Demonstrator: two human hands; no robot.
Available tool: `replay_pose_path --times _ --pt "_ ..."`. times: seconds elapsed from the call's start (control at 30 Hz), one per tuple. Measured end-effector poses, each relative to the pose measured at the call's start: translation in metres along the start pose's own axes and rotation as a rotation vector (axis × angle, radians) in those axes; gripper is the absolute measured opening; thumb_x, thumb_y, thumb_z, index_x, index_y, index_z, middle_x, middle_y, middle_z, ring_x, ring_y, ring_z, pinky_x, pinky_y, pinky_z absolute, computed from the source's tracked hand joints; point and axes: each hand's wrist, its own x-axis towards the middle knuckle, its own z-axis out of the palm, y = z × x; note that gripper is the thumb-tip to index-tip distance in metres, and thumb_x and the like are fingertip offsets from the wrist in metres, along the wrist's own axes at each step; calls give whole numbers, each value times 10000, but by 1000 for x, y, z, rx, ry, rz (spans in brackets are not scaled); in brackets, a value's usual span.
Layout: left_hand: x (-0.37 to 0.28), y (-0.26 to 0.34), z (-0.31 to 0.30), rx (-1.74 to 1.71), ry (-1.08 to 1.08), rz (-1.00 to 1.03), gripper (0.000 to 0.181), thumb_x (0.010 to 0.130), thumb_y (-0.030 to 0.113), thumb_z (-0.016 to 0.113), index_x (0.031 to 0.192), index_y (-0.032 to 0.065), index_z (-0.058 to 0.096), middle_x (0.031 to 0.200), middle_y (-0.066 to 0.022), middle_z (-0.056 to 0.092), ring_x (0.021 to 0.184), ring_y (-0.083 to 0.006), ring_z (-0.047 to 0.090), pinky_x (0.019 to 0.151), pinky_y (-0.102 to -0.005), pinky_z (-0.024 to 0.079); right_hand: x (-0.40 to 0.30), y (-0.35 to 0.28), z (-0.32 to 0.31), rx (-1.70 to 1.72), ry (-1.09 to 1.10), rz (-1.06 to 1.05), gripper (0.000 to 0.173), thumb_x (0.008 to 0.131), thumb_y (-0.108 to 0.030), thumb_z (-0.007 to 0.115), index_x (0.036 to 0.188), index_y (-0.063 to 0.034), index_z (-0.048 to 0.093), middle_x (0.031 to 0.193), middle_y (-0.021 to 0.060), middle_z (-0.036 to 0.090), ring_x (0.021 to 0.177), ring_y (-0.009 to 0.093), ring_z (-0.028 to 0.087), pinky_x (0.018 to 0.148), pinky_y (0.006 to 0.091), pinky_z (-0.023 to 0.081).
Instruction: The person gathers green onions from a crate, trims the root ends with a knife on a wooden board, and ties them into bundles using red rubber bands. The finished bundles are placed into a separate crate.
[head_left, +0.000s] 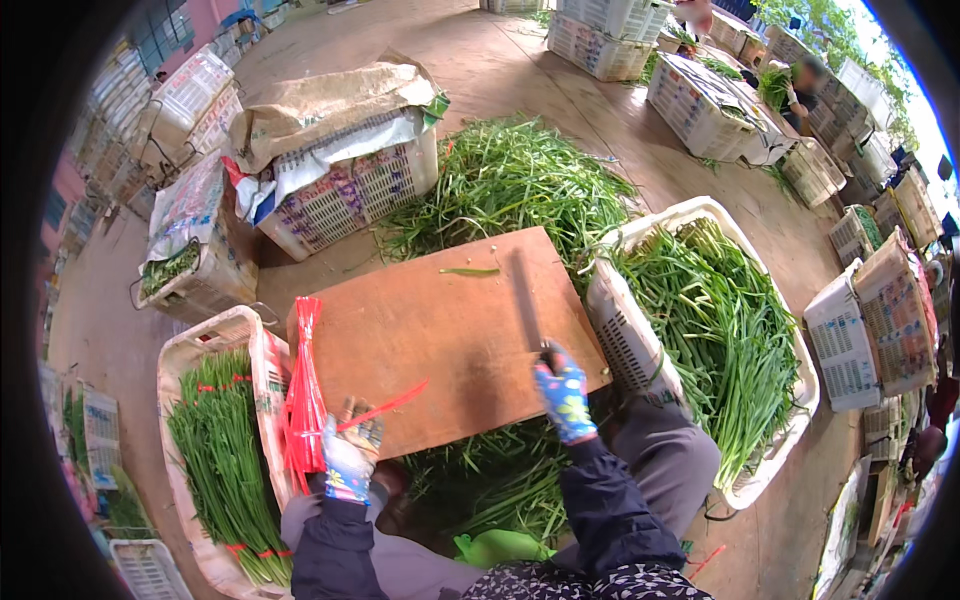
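Observation:
A wooden board (435, 322) lies before me with a loose green leaf (469, 271) on it. My right hand (566, 394), in a patterned glove, grips the handle of a knife (523, 296), whose motion-blurred blade points away over the board. My left hand (351, 450), gloved too, is at the board's near left corner. A red plastic strip (394, 405) runs from it over the board; whether the fingers pinch it I cannot tell. Beside that hand hangs a bundle of red plastic strips (305, 390), against the left crate.
The left crate (171, 442) holds green stalks bundled with red ties. In the right crate (806, 382) lie loose leafy stalks. A heap of green leaves (517, 180) lies beyond the board, near a covered crate (360, 195). More leaves lie below the board. A person (802, 94) sits far right.

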Motion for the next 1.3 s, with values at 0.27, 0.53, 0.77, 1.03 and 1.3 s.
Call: replay_pose_path --times 0.27,0.53,0.77,1.03,1.3 --pt "-14 -39 23 -106 43 -60 495 946 454 404 1283 111 522 1183 -68 601 1068 -271 570 977 -442 446 55 -40 97 348 -592 461 341 839 -204 544 1160 -98 595 664 8 548 447 97 487 394 281 397" --pt "8 -58 11 -18 -136 -148 464 964 383 383 1315 101 497 1254 -99 584 1159 -240 545 1039 -421 403 83 21 6 -520 215 -250 339 785 -170 621 1124 -146 610 763 105 604 716 296 623 599 422 491" --pt "19 -86 55 35 -310 -252 430 978 331 350 1310 105 504 1250 -87 593 1190 -224 528 1061 -410 377 18 -18 -48 -613 -29 -292 545 739 -269 705 1237 -117 542 916 108 596 870 316 590 682 454 472" --pt "-1 -114 123 -65 -625 -364 419 981 288 341 1303 76 505 1285 -115 567 1222 -257 507 1082 -433 355 -83 -81 -334 -505 300 201 743 797 -337 712 1406 -95 361 746 82 649 673 185 632 619 323 495" --pt "-35 -158 149 -32 -471 -390 427 985 310 334 1286 72 522 1265 -97 579 1148 -244 556 1043 -431 404 -128 -14 -359 -942 11 739 1116 733 -619 663 1487 -35 83 993 227 658 844 318 659 713 372 505"
